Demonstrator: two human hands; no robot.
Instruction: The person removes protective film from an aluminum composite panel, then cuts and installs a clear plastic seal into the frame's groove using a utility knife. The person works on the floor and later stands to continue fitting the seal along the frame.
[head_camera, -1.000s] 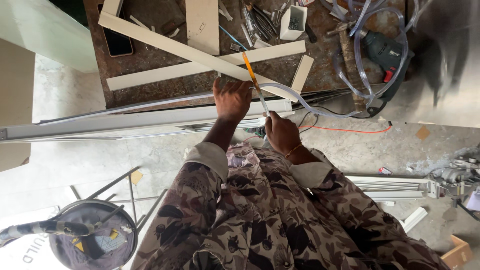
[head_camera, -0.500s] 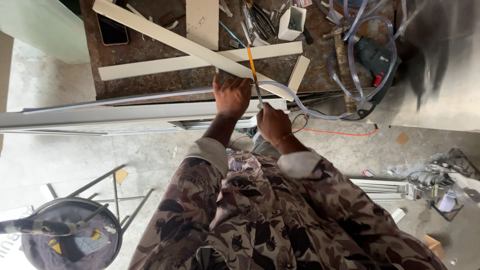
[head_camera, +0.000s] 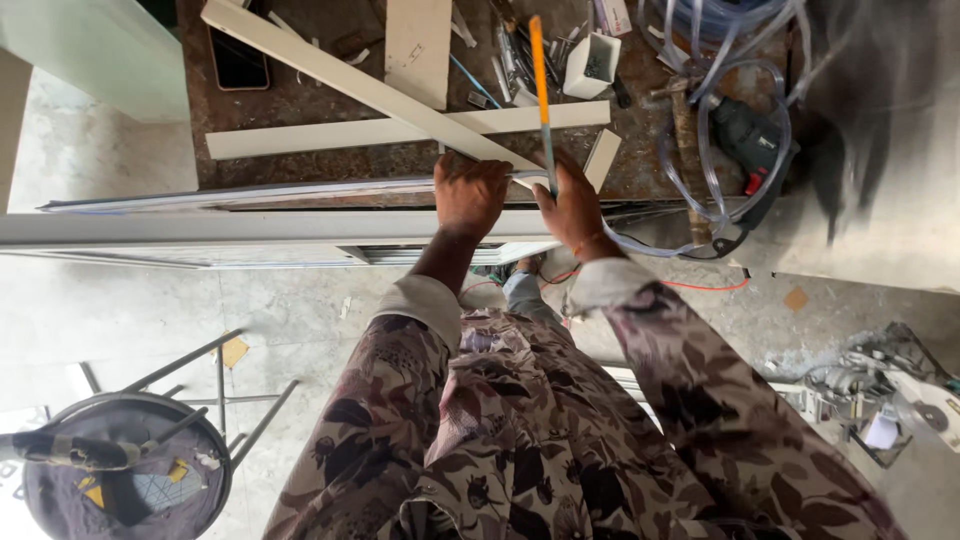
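1. Head view, nearest the camera: two arms in floral-patterned sleeves (head_camera: 520, 440) reach forward from the bottom of the frame, the cuffs turned back pale at the wrists.
2. Down to the left, on the concrete floor (head_camera: 300, 320), stands a round dark stool (head_camera: 130, 470) with thin metal legs; to the right, scattered metal parts and a small tool lie on the floor near a red wire (head_camera: 700, 285).
3. The left hand (head_camera: 470, 195) is curled shut, fingers folded over the edge of a long pale frame rail (head_camera: 200, 228) that runs across the front of the desk, pressing down on it.
4. The right hand (head_camera: 572, 205) is closed around the lower end of a thin orange-and-grey pencil-like tool (head_camera: 540, 90), which stands nearly upright in the frame, its tip near where the white strips meet; whether the tip actually touches the strip is hard to tell.
5. Just beyond the hands, a long white strip (head_camera: 350, 85) lies diagonally on the brown desk (head_camera: 300, 105), crossing over a second white strip (head_camera: 330, 135) that lies flat across it. A short white piece (head_camera: 603, 158) leans just to the right of the right hand.
6. Farther back, a wider pale board (head_camera: 417, 45) points away from the camera, a dark phone (head_camera: 238, 65) lies at the left, and a small white square cup (head_camera: 590, 65) sits among loose hand tools.
7. At the right rear, a dark power drill (head_camera: 745, 135) rests inside loops of clear hose (head_camera: 700, 150).
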